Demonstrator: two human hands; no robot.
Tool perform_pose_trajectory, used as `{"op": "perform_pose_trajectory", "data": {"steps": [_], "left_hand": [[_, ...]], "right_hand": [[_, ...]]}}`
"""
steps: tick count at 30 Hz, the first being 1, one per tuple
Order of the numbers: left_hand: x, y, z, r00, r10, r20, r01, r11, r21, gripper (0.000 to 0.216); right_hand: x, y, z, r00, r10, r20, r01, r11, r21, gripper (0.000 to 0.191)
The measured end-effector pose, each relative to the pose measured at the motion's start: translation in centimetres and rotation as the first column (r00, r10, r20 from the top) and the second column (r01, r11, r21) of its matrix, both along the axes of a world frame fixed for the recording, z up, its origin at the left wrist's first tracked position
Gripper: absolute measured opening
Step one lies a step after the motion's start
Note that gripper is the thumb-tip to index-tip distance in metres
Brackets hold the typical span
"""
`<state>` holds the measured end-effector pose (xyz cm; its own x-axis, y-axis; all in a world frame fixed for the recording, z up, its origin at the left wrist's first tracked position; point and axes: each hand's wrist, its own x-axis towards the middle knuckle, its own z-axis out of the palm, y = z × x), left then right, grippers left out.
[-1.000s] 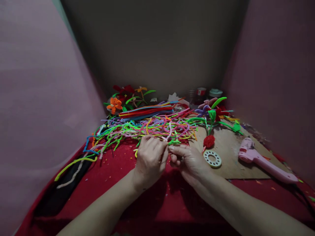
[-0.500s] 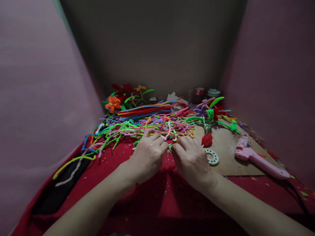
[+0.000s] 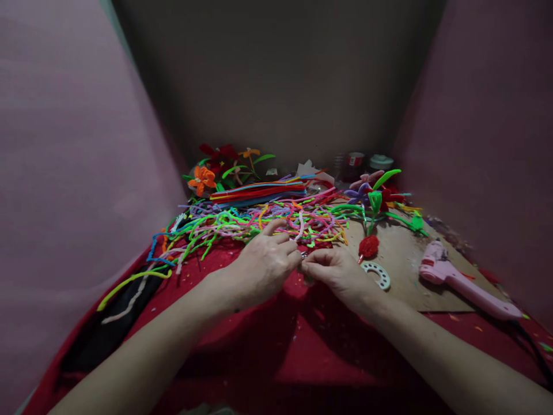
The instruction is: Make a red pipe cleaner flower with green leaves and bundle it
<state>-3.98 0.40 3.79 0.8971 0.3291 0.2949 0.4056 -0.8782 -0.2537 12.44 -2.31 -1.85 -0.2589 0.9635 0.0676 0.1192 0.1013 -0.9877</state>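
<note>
My left hand (image 3: 263,265) and my right hand (image 3: 334,271) meet fingertip to fingertip over the red cloth (image 3: 268,346), just in front of a tangled heap of coloured pipe cleaners (image 3: 254,222). Both pinch a small piece between them; it is too small to name. The left index finger sticks up a little over the heap. A red pompom flower (image 3: 368,246) and a white ring (image 3: 378,274) lie just right of my right hand.
A pink glue gun (image 3: 462,282) lies on a brown board (image 3: 410,271) at the right. Straight bundled pipe cleaners (image 3: 259,193), an orange flower (image 3: 201,180), green and purple flowers (image 3: 371,193) and jars (image 3: 367,163) stand at the back. Pink walls close in both sides.
Both hands shifted slightly and rose from the cloth, the fingertips staying pinched together. The left index finger has lifted.
</note>
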Motion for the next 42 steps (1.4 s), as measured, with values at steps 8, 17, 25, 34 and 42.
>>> {"op": "perform_pose_trajectory", "data": {"steps": [8,17,25,34,42], "left_hand": [[0.0,-0.7,-1.7,0.482,0.658,0.578,0.021,0.652,-0.758,0.024],[1.9,-0.1,-5.0,0.389,0.855,0.343,0.524,0.101,-0.846,0.032],[1.8,-0.2,-4.5,0.386,0.852,0.353,0.474,0.145,-0.869,0.033],[1.3,0.6,-2.5,0.403,0.790,0.461,0.308,0.357,-0.882,0.022],[0.8,1.4,-2.1,0.438,0.740,0.510,0.101,0.523,-0.846,0.018]], "right_hand": [[0.0,-0.1,-0.3,0.940,-0.241,-0.243,0.234,0.971,-0.058,0.019],[-0.4,-0.9,-0.9,0.980,-0.072,-0.184,0.038,0.983,-0.178,0.024],[-0.7,-1.1,-0.1,0.979,-0.097,-0.181,0.064,0.981,-0.182,0.030],[-1.0,-1.4,-0.7,0.975,-0.111,-0.193,0.060,0.966,-0.252,0.029],[-1.0,-1.5,-0.4,0.976,-0.107,-0.190,0.049,0.957,-0.286,0.028]]}}
